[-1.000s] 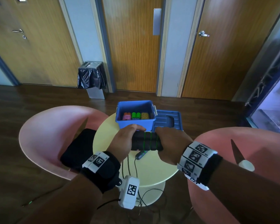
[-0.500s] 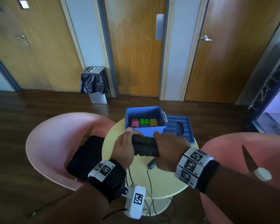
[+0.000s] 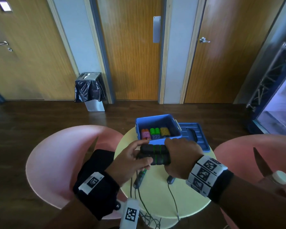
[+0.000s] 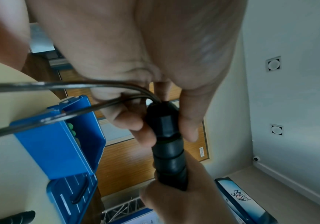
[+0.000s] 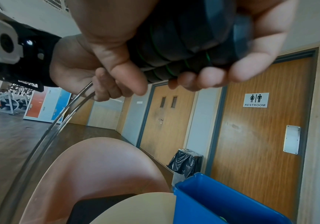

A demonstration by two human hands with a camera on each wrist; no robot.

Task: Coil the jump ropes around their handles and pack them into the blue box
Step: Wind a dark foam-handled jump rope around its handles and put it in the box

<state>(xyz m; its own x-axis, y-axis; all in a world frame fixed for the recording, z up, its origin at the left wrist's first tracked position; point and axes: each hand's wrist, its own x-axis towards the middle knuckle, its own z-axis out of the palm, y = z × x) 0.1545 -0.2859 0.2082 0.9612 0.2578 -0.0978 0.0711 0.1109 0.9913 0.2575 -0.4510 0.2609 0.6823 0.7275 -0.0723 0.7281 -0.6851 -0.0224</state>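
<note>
Round yellow table [image 3: 157, 197], both hands apparently gripping black handles [image 3: 155, 154]

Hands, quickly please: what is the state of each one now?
Left hand: closed, pinching the end of the black handles.
Right hand: closed, gripping the black handles.

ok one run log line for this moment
step: coiling | right hand: holds black handles | left hand: pinches rope | blue box: open, three bundles inside

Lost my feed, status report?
Both hands, left and right, grip black handles. Rope mostly uncoiled, dangling. Blue box open, three bundles packed. Nothing blocking.
</note>
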